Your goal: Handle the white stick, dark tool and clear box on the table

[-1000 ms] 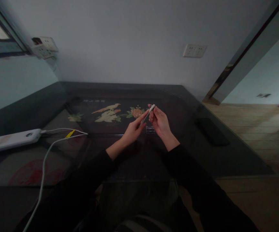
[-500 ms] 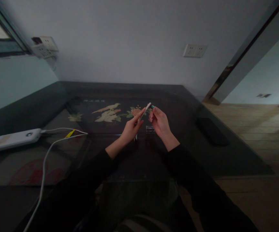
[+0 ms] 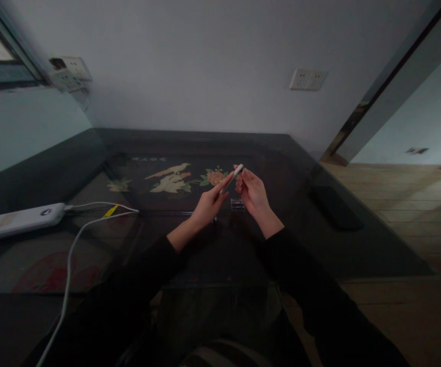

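A slim white stick-like object (image 3: 238, 170) slants up to the right from my left hand (image 3: 207, 204), whose fingers are closed around it. Its exact kind does not show in the dim light. Close by, my right hand (image 3: 255, 198) is curled, thumb and forefinger pinched at the object's upper end. Whatever sits in that pinch is hidden. On the dark table just left of my right hand lies a small shiny see-through or metallic piece (image 3: 238, 205).
A white power bank (image 3: 22, 221) with a white cable (image 3: 70, 265) and yellow tag (image 3: 110, 211) lies at the left of the dark glossy table (image 3: 190, 255). A black phone-like slab (image 3: 335, 208) lies at the right. A wall socket (image 3: 308, 80) is behind.
The white object's upper end has shifted slightly right, towards my right fingers. A small green bit seen at my right fingertips earlier is now hidden.
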Available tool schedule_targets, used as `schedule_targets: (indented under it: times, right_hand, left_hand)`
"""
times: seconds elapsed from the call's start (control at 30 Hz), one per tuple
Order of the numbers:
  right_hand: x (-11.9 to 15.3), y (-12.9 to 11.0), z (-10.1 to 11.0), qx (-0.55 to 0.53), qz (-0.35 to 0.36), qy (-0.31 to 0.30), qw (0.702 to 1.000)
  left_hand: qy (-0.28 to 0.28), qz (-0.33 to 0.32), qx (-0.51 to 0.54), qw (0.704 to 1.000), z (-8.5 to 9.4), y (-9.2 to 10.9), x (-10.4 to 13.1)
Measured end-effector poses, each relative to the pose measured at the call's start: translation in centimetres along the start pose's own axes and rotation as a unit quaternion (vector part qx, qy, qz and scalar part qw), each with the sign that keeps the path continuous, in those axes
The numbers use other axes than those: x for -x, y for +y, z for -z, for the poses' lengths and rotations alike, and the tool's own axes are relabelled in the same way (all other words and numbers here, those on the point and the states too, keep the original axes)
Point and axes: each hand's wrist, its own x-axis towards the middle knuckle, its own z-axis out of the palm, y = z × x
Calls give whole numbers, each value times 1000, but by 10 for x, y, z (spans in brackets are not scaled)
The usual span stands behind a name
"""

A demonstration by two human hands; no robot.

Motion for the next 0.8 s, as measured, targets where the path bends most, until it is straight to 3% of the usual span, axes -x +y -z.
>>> schedule_targets:
  times: [0.3, 0.8]
  right_hand:
    - [-1, 0, 3, 4, 3, -13, 1000]
    - [2, -3, -3, 17, 4, -21, 1000]
  left_hand:
    - [-11, -10, 55, 998, -2, 2, -1]
    - [30, -3, 8, 1000, 3, -12, -5]
